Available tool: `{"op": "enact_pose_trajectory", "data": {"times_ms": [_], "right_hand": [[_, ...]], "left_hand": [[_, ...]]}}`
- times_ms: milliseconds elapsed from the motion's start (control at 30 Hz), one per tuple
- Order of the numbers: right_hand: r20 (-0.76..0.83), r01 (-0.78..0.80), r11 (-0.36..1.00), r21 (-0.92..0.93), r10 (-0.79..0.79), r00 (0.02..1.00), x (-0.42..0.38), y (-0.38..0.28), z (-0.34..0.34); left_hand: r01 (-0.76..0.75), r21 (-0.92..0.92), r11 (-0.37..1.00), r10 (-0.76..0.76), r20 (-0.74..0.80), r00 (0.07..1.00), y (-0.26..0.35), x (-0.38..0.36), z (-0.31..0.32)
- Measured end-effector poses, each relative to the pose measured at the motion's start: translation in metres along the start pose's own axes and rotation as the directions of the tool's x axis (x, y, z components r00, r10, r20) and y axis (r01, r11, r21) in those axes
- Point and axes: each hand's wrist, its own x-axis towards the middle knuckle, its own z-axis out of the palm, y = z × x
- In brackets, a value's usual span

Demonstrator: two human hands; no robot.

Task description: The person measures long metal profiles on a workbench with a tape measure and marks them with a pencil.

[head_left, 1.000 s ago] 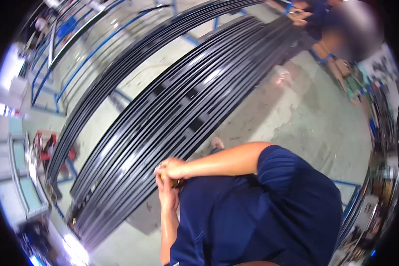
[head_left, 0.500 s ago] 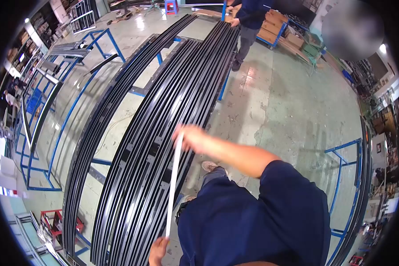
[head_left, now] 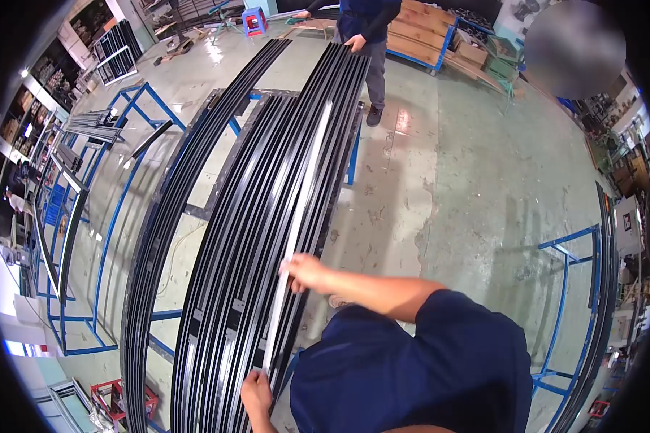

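A long, narrow white strip (head_left: 296,220) runs lengthwise over the black metal profiles (head_left: 227,209), which lie side by side in front of me. My right hand (head_left: 305,273) has its fingers closed on the strip about midway along my side of it. Beyond that hand the strip stretches straight on toward the far end of the profiles. At its near end, my left hand (head_left: 257,393) is closed around the strip, low over the profiles' right edge.
Across the far end stands a person (head_left: 368,36) with a hand on the profiles. A blue metal frame (head_left: 567,289) is on the right, more blue racks (head_left: 97,252) on the left. A red crate (head_left: 123,400) sits at lower left, a stool (head_left: 254,22) at the back.
My right hand has come down toward me along the profiles, nearer my left hand. The strip, earlier seen only between my hands, now extends far past the right one. The view has shifted.
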Motion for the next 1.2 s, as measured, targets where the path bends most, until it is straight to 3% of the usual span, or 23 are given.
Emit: {"op": "enact_pose_trajectory", "data": {"times_ms": [67, 133, 200, 233, 267, 300, 367, 400, 500, 533, 600, 667, 900, 1000, 1167, 1200], "right_hand": [[-0.004, -0.036, 0.995, 0.094, 0.037, 0.999, -0.003, 0.005, 0.015], [-0.068, 0.017, 0.999, 0.043, -0.014, 0.998, 0.018, -0.008, -0.006], [-0.221, 0.075, 0.995, 0.067, -0.059, 0.974, 0.047, -0.039, -0.047], [-0.314, 0.111, 0.990, 0.086, -0.079, 0.946, 0.063, -0.058, -0.074], [-0.437, 0.134, 0.989, 0.060, -0.095, 0.895, 0.090, -0.072, -0.104], [-0.546, 0.163, 0.986, 0.039, -0.116, 0.830, 0.107, -0.092, -0.132], [-0.648, 0.271, 0.962, 0.033, -0.185, 0.739, 0.143, -0.118, -0.185], [-0.673, 0.292, 0.955, 0.055, -0.180, 0.718, 0.159, -0.125, -0.208], [-0.687, 0.300, 0.950, 0.081, -0.165, 0.708, 0.189, -0.127, -0.241], [-0.675, 0.274, 0.957, 0.097, -0.139, 0.724, 0.190, -0.128, -0.241], [-0.678, 0.258, 0.957, 0.130, -0.104, 0.728, 0.184, -0.132, -0.232], [-0.668, 0.201, 0.974, 0.104, -0.082, 0.740, 0.172, -0.137, -0.221], [-0.714, 0.082, 0.995, -0.052, -0.094, 0.694, 0.182, -0.134, -0.228], [-0.745, 0.117, 0.992, -0.036, -0.105, 0.659, 0.190, -0.129, -0.231], [-0.704, 0.039, 0.995, -0.090, -0.091, 0.704, 0.190, -0.124, -0.234], [-0.698, 0.029, 0.994, -0.108, -0.096, 0.710, 0.198, -0.118, -0.240]], "left_hand": [[-0.058, -0.036, 0.998, 0.056, -0.057, 0.997, 0.049, 0.023, 0.006], [-0.059, -0.057, 0.997, 0.056, -0.047, 0.997, 0.056, 0.036, 0.012], [-0.019, -0.054, 0.998, 0.021, 0.040, 0.999, 0.054, 0.033, 0.006], [0.081, -0.027, 0.996, -0.077, 0.118, 0.990, 0.057, 0.024, -0.007], [0.084, -0.041, 0.996, -0.078, 0.131, 0.988, 0.029, 0.021, -0.004], [0.003, -0.002, 1.000, -0.003, 0.044, 0.999, -0.012, 0.016, 0.005], [0.101, 0.034, 0.994, -0.102, 0.028, 0.994, -0.050, -0.005, 0.004], [0.096, -0.033, 0.995, -0.091, 0.142, 0.986, -0.102, -0.011, 0.010], [0.026, 0.089, 0.996, -0.030, 0.051, 0.998, -0.095, -0.020, 0.010], [0.035, 0.087, 0.996, -0.039, 0.049, 0.998, -0.085, -0.019, 0.014], [0.009, 0.003, 1.000, -0.008, -0.165, 0.986, -0.040, -0.009, 0.018], [-0.078, 0.009, 0.997, 0.078, -0.219, 0.973, -0.009, -0.001, 0.017], [0.006, -0.019, 1.000, -0.010, -0.181, 0.983, 0.010, 0.016, 0.021], [0.010, -0.012, 1.000, -0.012, -0.194, 0.981, 0.008, 0.018, 0.021], [0.008, 0.016, 1.000, -0.005, -0.173, 0.985, -0.005, 0.018, 0.019], [0.057, 0.094, 0.994, -0.046, -0.118, 0.992, -0.005, 0.022, 0.018]]}}
